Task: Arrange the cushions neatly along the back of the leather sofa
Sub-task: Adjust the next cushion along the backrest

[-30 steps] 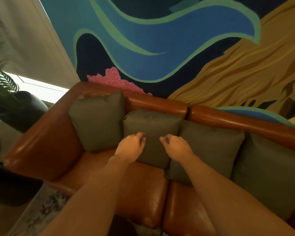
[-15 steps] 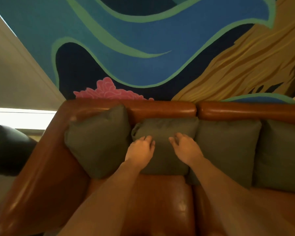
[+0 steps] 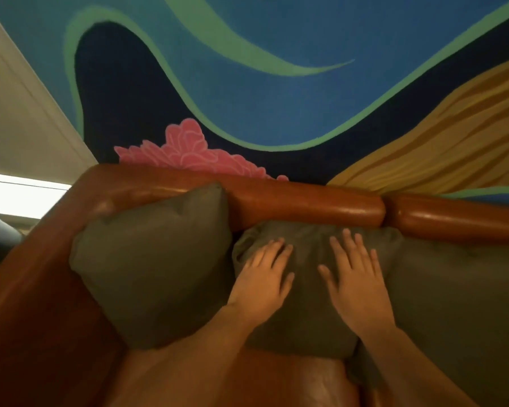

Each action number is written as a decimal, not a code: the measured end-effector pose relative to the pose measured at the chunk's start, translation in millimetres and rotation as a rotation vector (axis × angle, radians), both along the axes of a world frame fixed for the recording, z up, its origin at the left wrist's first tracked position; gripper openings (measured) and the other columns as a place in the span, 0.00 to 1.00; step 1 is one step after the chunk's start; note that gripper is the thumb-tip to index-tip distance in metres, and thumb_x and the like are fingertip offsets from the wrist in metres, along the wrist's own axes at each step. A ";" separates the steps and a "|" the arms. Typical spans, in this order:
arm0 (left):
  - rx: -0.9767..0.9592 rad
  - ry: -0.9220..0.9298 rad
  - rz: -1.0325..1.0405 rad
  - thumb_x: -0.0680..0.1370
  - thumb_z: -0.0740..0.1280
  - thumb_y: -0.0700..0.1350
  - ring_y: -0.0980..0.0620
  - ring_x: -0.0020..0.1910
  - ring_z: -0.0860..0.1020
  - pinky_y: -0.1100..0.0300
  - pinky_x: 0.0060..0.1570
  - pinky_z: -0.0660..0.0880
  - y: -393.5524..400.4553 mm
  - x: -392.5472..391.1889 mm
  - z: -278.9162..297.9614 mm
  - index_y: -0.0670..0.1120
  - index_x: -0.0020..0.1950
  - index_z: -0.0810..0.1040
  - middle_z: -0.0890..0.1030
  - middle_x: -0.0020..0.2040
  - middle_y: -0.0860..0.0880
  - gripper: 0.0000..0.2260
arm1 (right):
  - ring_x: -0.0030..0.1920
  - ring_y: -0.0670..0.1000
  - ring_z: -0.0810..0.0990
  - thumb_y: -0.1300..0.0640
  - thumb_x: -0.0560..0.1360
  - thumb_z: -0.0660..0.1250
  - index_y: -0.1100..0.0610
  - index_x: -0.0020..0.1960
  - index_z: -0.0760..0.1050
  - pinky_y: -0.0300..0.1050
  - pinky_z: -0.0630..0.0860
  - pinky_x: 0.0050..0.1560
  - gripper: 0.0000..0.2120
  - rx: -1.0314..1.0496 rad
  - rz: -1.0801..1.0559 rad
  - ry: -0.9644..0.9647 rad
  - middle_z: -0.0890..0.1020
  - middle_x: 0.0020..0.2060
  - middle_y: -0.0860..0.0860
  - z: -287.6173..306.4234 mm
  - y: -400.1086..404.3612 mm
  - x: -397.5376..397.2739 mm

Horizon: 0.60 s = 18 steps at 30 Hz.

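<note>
Both hands are lying flat on the middle cushion [image 3: 309, 289], fingers spread, palms pressing into the fabric; neither is pinching or gripping anything. The left hand [image 3: 262, 280] is sitting on the cushion's left part, fingertips near its upper left corner, where the fabric is bunching. The right hand [image 3: 356, 289] is sitting just beside it toward the right, fingertips reaching close to the top edge. A second ago the fingers were curled and the hands were resting lower on the cushion face; now they are opened out and placed higher.

The middle cushion is leaning against the sofa back [image 3: 306, 205] at frame centre, its top edge just under the leather roll. The left cushion [image 3: 153, 265] is standing tilted in the sofa corner, its upper corner poking above the backrest, its right edge touching the middle cushion. The right cushion [image 3: 459, 304] is filling the right side of the frame, tucked partly behind the middle one.

The view is now much closer than in the earlier frames: the fourth cushion and the plant are out of frame. The mural [image 3: 276, 98] is covering the upper frame.
</note>
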<state>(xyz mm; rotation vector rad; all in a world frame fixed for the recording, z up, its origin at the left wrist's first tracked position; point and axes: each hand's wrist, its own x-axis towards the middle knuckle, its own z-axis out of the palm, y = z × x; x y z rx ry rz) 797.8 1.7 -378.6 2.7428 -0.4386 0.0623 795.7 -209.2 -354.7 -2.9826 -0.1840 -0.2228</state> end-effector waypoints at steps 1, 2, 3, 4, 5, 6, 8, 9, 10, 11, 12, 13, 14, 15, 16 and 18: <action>-0.006 -0.034 0.012 0.85 0.54 0.58 0.50 0.83 0.52 0.51 0.81 0.49 -6.7 -0.5 -15.4 0.50 0.84 0.55 0.56 0.83 0.50 0.28 | 0.82 0.56 0.53 0.38 0.82 0.49 0.54 0.80 0.63 0.58 0.51 0.80 0.33 -0.012 0.020 -0.041 0.59 0.81 0.55 -16.0 -6.8 0.2; -0.015 -0.080 0.025 0.85 0.55 0.58 0.51 0.83 0.50 0.50 0.82 0.48 -11.6 -1.6 -29.5 0.49 0.84 0.55 0.54 0.84 0.49 0.29 | 0.82 0.55 0.51 0.38 0.82 0.49 0.55 0.81 0.61 0.58 0.49 0.80 0.33 -0.016 0.027 -0.084 0.57 0.82 0.55 -28.5 -9.9 -0.5; -0.037 -0.151 0.042 0.85 0.56 0.57 0.51 0.83 0.49 0.49 0.82 0.48 -8.9 0.9 -24.8 0.48 0.84 0.56 0.54 0.84 0.49 0.29 | 0.82 0.55 0.50 0.38 0.83 0.50 0.55 0.81 0.60 0.57 0.48 0.80 0.33 0.004 0.029 -0.142 0.55 0.83 0.54 -24.2 -5.5 1.8; -0.074 -0.209 0.065 0.85 0.58 0.57 0.51 0.83 0.49 0.49 0.82 0.48 -14.6 0.9 -34.5 0.47 0.84 0.56 0.54 0.84 0.48 0.30 | 0.83 0.54 0.48 0.38 0.84 0.50 0.55 0.82 0.58 0.56 0.46 0.81 0.33 0.031 0.038 -0.193 0.53 0.83 0.54 -34.9 -9.7 1.8; -0.123 -0.261 0.083 0.84 0.59 0.56 0.51 0.83 0.49 0.49 0.81 0.48 -20.1 1.5 -41.2 0.46 0.83 0.57 0.54 0.84 0.48 0.30 | 0.83 0.54 0.47 0.38 0.84 0.50 0.55 0.83 0.56 0.55 0.44 0.81 0.33 0.054 0.050 -0.253 0.51 0.83 0.53 -42.1 -11.4 1.5; -0.167 -0.322 0.095 0.84 0.60 0.56 0.50 0.83 0.50 0.49 0.81 0.48 -17.8 2.6 -33.7 0.45 0.83 0.57 0.54 0.84 0.47 0.30 | 0.83 0.55 0.47 0.38 0.84 0.51 0.55 0.83 0.54 0.55 0.42 0.81 0.33 0.082 0.065 -0.322 0.50 0.83 0.53 -36.0 -6.5 2.2; -0.258 -0.441 0.088 0.85 0.60 0.55 0.47 0.83 0.51 0.48 0.81 0.48 -23.2 6.4 -49.5 0.43 0.83 0.57 0.54 0.84 0.47 0.30 | 0.83 0.58 0.48 0.38 0.84 0.54 0.56 0.84 0.51 0.58 0.43 0.81 0.35 0.120 0.074 -0.470 0.49 0.83 0.55 -54.5 -11.2 3.3; -0.261 -0.484 0.068 0.85 0.59 0.56 0.46 0.83 0.52 0.47 0.81 0.48 -17.8 5.7 -47.8 0.43 0.83 0.56 0.53 0.84 0.46 0.31 | 0.82 0.60 0.49 0.38 0.84 0.55 0.57 0.84 0.50 0.60 0.44 0.80 0.37 0.129 0.065 -0.528 0.49 0.83 0.57 -55.0 -6.6 2.1; -0.238 -0.517 0.032 0.85 0.58 0.57 0.45 0.83 0.52 0.47 0.81 0.48 -15.5 7.2 -60.2 0.43 0.84 0.54 0.52 0.84 0.46 0.31 | 0.82 0.61 0.50 0.38 0.84 0.56 0.58 0.84 0.49 0.62 0.45 0.80 0.38 0.112 0.052 -0.572 0.50 0.83 0.59 -68.1 -9.2 3.3; -0.188 -0.523 0.006 0.85 0.56 0.58 0.45 0.83 0.52 0.47 0.81 0.48 -14.4 8.9 -71.6 0.44 0.84 0.53 0.51 0.84 0.46 0.32 | 0.82 0.61 0.50 0.37 0.83 0.56 0.58 0.84 0.48 0.64 0.46 0.80 0.38 0.076 0.034 -0.590 0.50 0.83 0.59 -80.6 -9.4 4.4; -0.088 -0.494 -0.003 0.85 0.54 0.60 0.46 0.83 0.51 0.47 0.81 0.48 -11.7 13.0 -75.0 0.45 0.84 0.52 0.50 0.85 0.47 0.32 | 0.82 0.60 0.49 0.36 0.83 0.54 0.57 0.84 0.49 0.64 0.47 0.80 0.38 0.027 0.023 -0.541 0.50 0.83 0.58 -85.7 -8.1 8.4; 0.025 -0.442 0.006 0.85 0.52 0.62 0.48 0.83 0.50 0.47 0.81 0.50 -10.2 20.5 -88.0 0.45 0.84 0.52 0.50 0.85 0.47 0.33 | 0.83 0.58 0.48 0.35 0.83 0.51 0.56 0.84 0.49 0.64 0.47 0.80 0.37 -0.026 0.010 -0.463 0.50 0.83 0.56 -98.9 -8.6 16.2; 0.101 -0.387 0.019 0.84 0.51 0.64 0.49 0.83 0.49 0.47 0.81 0.51 -11.6 29.3 -99.1 0.45 0.84 0.52 0.51 0.85 0.47 0.34 | 0.83 0.56 0.48 0.35 0.83 0.50 0.55 0.84 0.50 0.64 0.47 0.80 0.36 -0.076 -0.007 -0.411 0.51 0.83 0.54 -110.2 -9.4 24.4; 0.135 -0.357 0.026 0.84 0.51 0.64 0.50 0.83 0.49 0.47 0.81 0.51 -14.5 38.1 -101.4 0.45 0.84 0.52 0.51 0.85 0.47 0.34 | 0.83 0.55 0.47 0.35 0.83 0.49 0.54 0.84 0.51 0.63 0.45 0.80 0.36 -0.107 -0.019 -0.379 0.51 0.83 0.53 -113.7 -11.8 32.7; 0.155 -0.344 0.043 0.84 0.51 0.64 0.50 0.83 0.48 0.48 0.81 0.50 -15.3 49.1 -108.1 0.45 0.84 0.52 0.51 0.85 0.47 0.35 | 0.83 0.55 0.47 0.35 0.83 0.49 0.54 0.84 0.51 0.61 0.43 0.80 0.36 -0.121 -0.040 -0.362 0.51 0.83 0.52 -121.7 -13.0 44.1; 0.168 -0.334 0.043 0.84 0.50 0.64 0.51 0.83 0.47 0.49 0.81 0.47 -19.5 65.7 -111.1 0.45 0.84 0.51 0.49 0.85 0.47 0.34 | 0.83 0.55 0.46 0.35 0.83 0.48 0.53 0.84 0.49 0.59 0.40 0.80 0.36 -0.126 -0.062 -0.363 0.49 0.83 0.52 -126.2 -11.8 59.7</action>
